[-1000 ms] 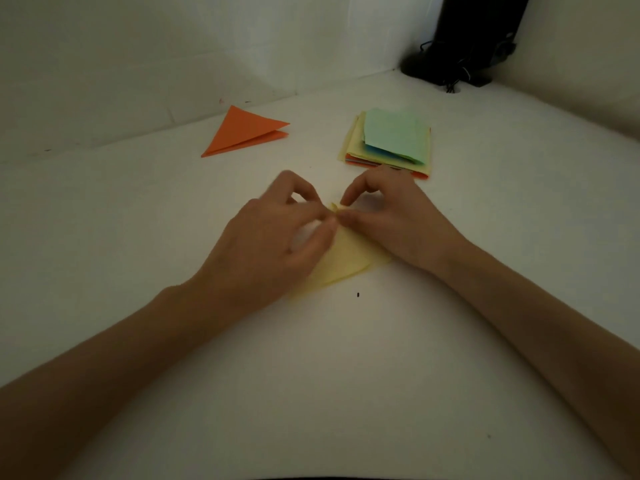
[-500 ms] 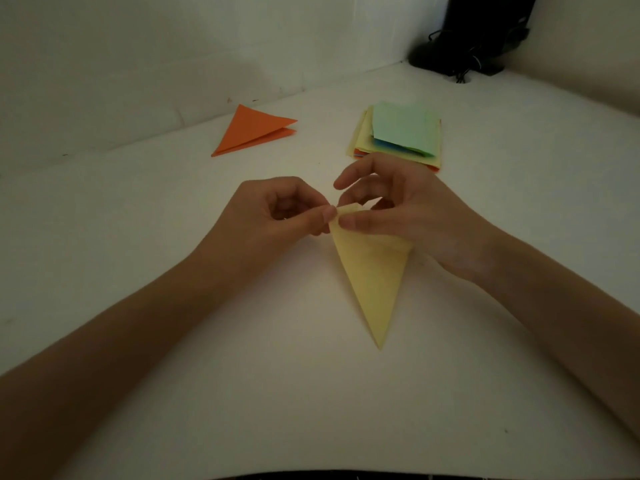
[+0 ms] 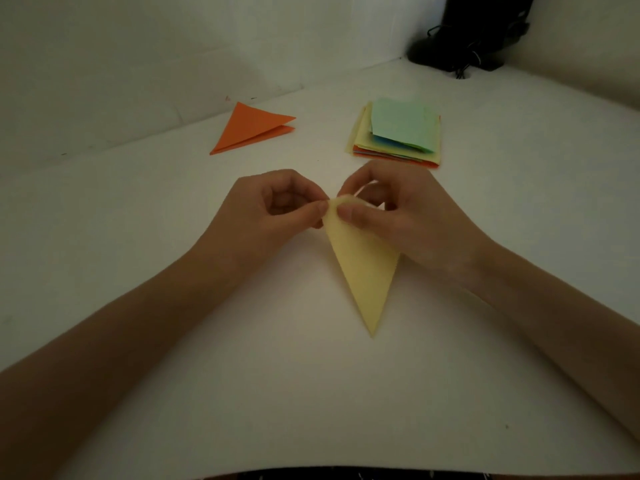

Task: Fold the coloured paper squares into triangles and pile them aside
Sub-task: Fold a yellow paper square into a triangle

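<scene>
A yellow paper (image 3: 363, 268) folded into a narrow triangle hangs point-down toward me over the white table (image 3: 138, 237). My left hand (image 3: 273, 216) pinches its upper left corner between thumb and curled fingers. My right hand (image 3: 398, 216) pinches the upper edge with the thumb on the near face; the paper's top right part is hidden behind this hand. An orange folded triangle (image 3: 251, 131) lies at the back left. A stack of coloured paper squares (image 3: 398, 133), green sheet on top, sits at the back right.
A white wall runs along the back of the table. A black object with cables (image 3: 474, 39) stands in the far right corner. A dark patterned garment edge shows at the bottom of the view.
One second ago both hands pressed the yellow paper flat on the table. Since then they lifted it by its top corner, and the triangle now hangs with its point toward me.
</scene>
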A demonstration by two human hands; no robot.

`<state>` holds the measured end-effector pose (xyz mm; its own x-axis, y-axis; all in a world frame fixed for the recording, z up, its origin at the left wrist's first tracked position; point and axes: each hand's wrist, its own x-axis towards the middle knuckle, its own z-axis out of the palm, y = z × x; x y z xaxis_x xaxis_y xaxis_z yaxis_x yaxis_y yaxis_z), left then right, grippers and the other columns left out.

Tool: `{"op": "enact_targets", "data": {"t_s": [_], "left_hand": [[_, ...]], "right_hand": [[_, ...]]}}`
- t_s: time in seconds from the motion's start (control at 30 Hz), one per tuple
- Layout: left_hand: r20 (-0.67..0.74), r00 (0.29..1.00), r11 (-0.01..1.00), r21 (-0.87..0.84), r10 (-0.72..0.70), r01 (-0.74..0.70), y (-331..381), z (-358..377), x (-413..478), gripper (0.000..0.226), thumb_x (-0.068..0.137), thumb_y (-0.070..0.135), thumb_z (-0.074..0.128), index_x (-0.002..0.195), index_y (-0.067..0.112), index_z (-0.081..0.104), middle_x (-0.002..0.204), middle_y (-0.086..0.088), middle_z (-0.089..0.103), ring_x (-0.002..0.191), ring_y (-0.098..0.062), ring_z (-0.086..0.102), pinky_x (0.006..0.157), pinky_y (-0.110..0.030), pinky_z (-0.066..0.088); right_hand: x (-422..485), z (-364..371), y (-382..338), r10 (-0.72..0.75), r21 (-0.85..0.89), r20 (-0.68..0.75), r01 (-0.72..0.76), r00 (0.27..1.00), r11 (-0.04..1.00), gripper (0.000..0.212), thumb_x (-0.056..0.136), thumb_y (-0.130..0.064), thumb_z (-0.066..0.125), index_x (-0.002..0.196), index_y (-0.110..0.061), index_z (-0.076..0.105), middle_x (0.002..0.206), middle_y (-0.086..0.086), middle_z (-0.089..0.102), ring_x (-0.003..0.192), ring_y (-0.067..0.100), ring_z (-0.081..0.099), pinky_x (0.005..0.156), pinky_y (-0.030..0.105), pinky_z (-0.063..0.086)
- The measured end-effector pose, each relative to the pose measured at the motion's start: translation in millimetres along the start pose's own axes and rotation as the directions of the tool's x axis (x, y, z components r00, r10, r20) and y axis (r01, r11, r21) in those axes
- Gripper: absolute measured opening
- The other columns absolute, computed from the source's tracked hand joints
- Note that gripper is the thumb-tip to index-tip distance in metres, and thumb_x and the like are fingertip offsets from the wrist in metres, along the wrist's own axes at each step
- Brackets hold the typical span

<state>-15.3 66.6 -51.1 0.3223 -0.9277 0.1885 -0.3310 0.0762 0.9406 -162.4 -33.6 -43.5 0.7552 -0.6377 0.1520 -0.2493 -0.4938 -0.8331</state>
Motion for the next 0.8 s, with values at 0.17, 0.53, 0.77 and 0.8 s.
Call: {"op": "enact_targets", "data": {"t_s": [0.17, 0.53, 0.77, 0.8], "left_hand": [[-0.092, 0.995, 0.999, -0.048, -0.029, 0.024, -1, -3, 1, 0.012, 0.09, 0.004, 0.057, 0.086, 0.015, 0.059, 0.068, 0.003, 0.071, 0.069, -0.005, 0.067, 0.055, -0.011, 0.042], [-0.053, 0.998, 0.994, -0.112, -0.019, 0.013, 0, -10, 0, 0.024, 0.088, -0.003, 0.054, 0.084, 0.017, 0.066, 0.075, 0.004, 0.07, 0.078, -0.012, 0.066, 0.06, -0.017, 0.041], [-0.037, 0.998, 0.967, -0.253, -0.042, 0.031, -4, -13, 3, 0.025, 0.075, 0.008, 0.045, 0.074, 0.014, 0.068, 0.078, -0.002, 0.071, 0.079, -0.015, 0.067, 0.06, -0.019, 0.045], [-0.034, 0.998, 0.965, -0.259, -0.048, 0.038, -3, -13, 3, 0.022, 0.076, 0.01, 0.046, 0.074, 0.015, 0.068, 0.077, -0.002, 0.071, 0.079, -0.015, 0.067, 0.06, -0.019, 0.045]], "right_hand": [[-1, -10, 1, 0.1, 0.24, -0.042, -0.087, 0.994, 0.967, 0.012, 0.081, -0.009, 0.071, 0.079, -0.017, 0.061, 0.061, -0.011, 0.06, 0.056, 0.003, 0.055, 0.054, 0.013, 0.041], [-3, -7, 7, -0.053, 0.436, -0.055, 0.071, 0.997, 0.897, 0.022, 0.081, 0.002, 0.059, 0.08, -0.019, 0.068, 0.078, -0.005, 0.063, 0.076, 0.009, 0.053, 0.065, 0.016, 0.039], [-6, -7, 8, -0.133, 0.437, -0.038, 0.137, 0.99, 0.889, 0.035, 0.069, 0.004, 0.041, 0.084, -0.013, 0.068, 0.074, -0.016, 0.065, 0.078, 0.005, 0.055, 0.069, 0.014, 0.039], [-8, -7, 8, -0.141, 0.378, -0.053, 0.15, 0.989, 0.914, 0.039, 0.067, 0.003, 0.039, 0.085, -0.016, 0.068, 0.073, -0.018, 0.064, 0.076, 0.006, 0.053, 0.067, 0.015, 0.038]]}}
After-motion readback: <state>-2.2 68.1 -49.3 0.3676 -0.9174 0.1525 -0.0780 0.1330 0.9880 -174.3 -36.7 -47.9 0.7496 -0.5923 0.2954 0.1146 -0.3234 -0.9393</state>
